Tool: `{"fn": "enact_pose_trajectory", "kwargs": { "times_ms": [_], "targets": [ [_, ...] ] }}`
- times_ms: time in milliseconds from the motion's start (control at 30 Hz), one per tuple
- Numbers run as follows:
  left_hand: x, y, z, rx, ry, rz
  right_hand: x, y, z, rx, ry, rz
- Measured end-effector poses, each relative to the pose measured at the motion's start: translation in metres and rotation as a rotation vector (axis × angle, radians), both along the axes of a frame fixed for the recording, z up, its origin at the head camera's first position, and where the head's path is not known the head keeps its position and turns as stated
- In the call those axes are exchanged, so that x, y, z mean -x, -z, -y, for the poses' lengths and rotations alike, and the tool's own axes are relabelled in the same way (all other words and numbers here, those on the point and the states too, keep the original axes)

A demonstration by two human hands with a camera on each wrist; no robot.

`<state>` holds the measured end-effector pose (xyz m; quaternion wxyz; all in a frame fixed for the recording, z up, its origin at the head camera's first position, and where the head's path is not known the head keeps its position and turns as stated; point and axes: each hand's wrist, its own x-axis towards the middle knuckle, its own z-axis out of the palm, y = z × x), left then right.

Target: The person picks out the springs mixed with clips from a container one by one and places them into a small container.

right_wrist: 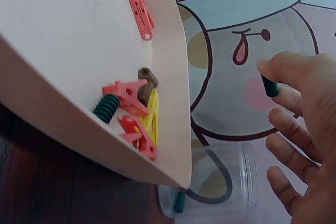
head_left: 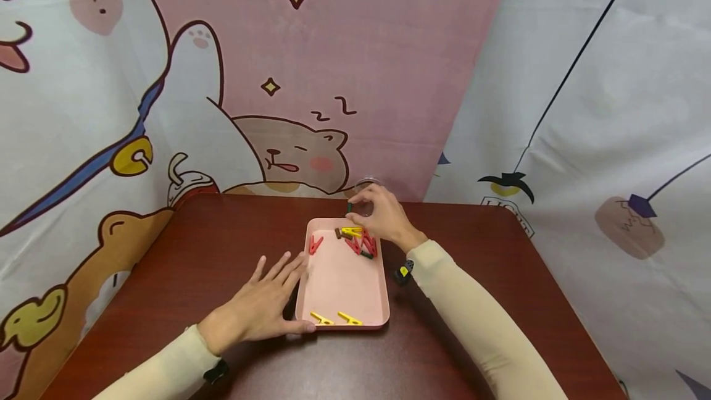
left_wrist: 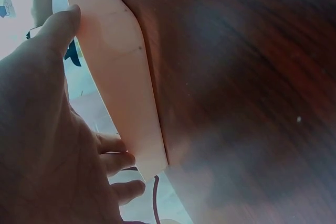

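My right hand (head_left: 384, 216) pinches a small dark green ridged cylinder (right_wrist: 270, 86) between thumb and index finger, above the far end of the pink tray (head_left: 341, 283). Its other fingers are loosely bent. My left hand (head_left: 261, 306) rests along the tray's left side with fingers spread, thumb at the near left corner. Inside the tray's far right corner lie red clothespins (right_wrist: 137, 135), a yellow clothespin (right_wrist: 152, 119), brown ridged cylinders (right_wrist: 147, 77) and another green ridged cylinder (right_wrist: 107, 108). A separate red clothespin (head_left: 315, 244) lies at the far left.
Behind the tray stands a clear plastic jar (right_wrist: 239, 177) with a green piece (right_wrist: 180, 201) seen at its bottom. Two yellow clothespins (head_left: 350, 318) lie at the tray's near edge. A patterned cloth (head_left: 389, 79) hangs behind the dark wooden table (head_left: 461, 233).
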<state>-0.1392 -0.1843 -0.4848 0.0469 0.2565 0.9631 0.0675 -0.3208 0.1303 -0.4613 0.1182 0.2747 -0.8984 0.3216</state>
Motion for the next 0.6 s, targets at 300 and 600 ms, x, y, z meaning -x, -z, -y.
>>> {"fn": "enact_pose_trajectory", "kwargs": {
  "times_ms": [300,600],
  "targets": [
    [0.0,0.002,0.002,-0.007,-0.005,0.0,0.007,-0.003,-0.01,0.047,0.056,0.002],
    [0.0,0.002,0.001,-0.004,-0.008,0.002,0.021,-0.001,-0.022,0.099,0.102,-0.013]
  ]
}}
